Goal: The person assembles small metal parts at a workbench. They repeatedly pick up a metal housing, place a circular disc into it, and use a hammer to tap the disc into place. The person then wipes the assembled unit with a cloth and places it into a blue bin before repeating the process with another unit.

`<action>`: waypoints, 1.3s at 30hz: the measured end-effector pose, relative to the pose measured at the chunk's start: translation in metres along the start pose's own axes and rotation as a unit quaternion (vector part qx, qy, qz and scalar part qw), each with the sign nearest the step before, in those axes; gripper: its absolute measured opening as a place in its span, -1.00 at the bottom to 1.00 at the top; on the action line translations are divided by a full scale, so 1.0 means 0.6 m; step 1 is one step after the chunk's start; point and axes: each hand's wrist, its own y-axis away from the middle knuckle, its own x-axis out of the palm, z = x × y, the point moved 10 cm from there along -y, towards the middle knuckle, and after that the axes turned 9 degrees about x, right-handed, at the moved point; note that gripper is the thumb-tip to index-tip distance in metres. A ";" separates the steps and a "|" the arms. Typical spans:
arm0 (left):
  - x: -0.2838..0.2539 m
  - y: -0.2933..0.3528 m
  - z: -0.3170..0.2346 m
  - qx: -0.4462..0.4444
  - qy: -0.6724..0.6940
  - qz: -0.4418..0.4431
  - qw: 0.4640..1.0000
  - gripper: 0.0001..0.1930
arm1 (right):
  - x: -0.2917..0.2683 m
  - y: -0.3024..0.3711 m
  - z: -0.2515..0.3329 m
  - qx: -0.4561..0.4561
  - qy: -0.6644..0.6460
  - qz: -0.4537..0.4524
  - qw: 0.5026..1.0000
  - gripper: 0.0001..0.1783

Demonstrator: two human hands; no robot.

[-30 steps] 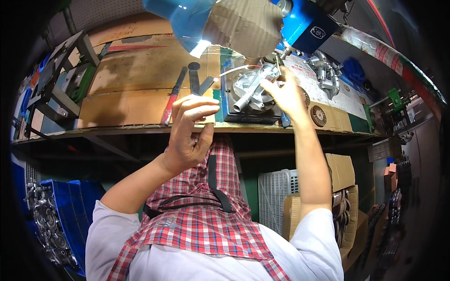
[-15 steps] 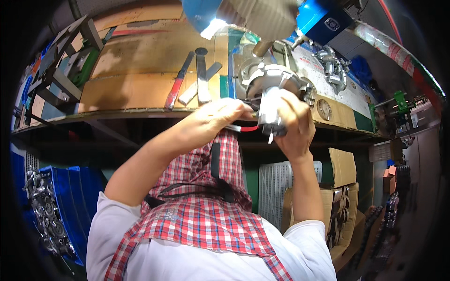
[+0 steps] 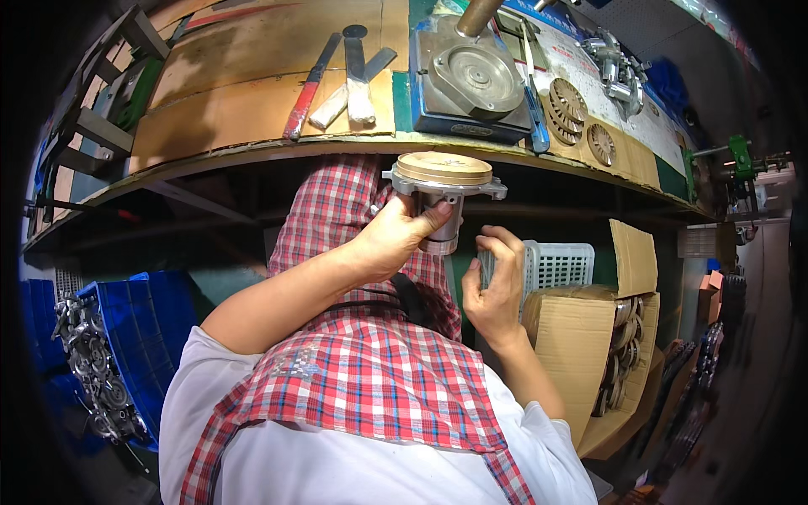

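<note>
A metal flanged housing (image 3: 425,184) with a cylindrical lower body hangs just in front of the bench edge, its wide flange facing up. A tan round disc (image 3: 443,168) with small specks lies on top of the flange. Wrapped around the cylindrical body, my left hand (image 3: 391,241) holds the housing, with the thumb across its front. My right hand (image 3: 497,290) is apart from it, lower and to the right, fingers loosely bent and spread with nothing seen in them. Behind the housing, on the bench, stands a round metal fixture (image 3: 478,80) on a blue base.
Slotted discs (image 3: 566,105), a blue-handled tool (image 3: 536,118) and metal castings (image 3: 619,76) lie right of the fixture. A red-handled tool (image 3: 305,101) and wrapped blades (image 3: 358,97) lie left. Below are a cardboard box (image 3: 572,353), a white crate (image 3: 560,265) and a blue bin (image 3: 147,337) beside castings.
The housing has moved toward me from in front of the fixture, and its flange now faces up. My right hand has let go of it; my left hand has taken hold.
</note>
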 end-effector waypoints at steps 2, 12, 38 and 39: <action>-0.001 0.004 0.014 -0.005 0.006 -0.003 1.000 -0.46 | 0.027 0.021 -0.036 0.108 -0.045 0.086 0.989 -0.77; 0.002 0.029 0.071 -0.106 0.103 0.020 0.989 -0.60 | 0.162 0.138 -0.084 0.480 -0.469 0.331 0.663 -0.80; -0.014 0.037 0.083 -0.140 0.182 0.085 0.970 -0.51 | 0.048 0.032 -0.032 0.118 -0.068 0.176 0.975 -0.76; -0.013 0.036 0.078 -0.135 0.177 0.084 0.971 -0.49 | 0.033 0.025 -0.011 0.020 -0.020 0.129 0.991 -0.74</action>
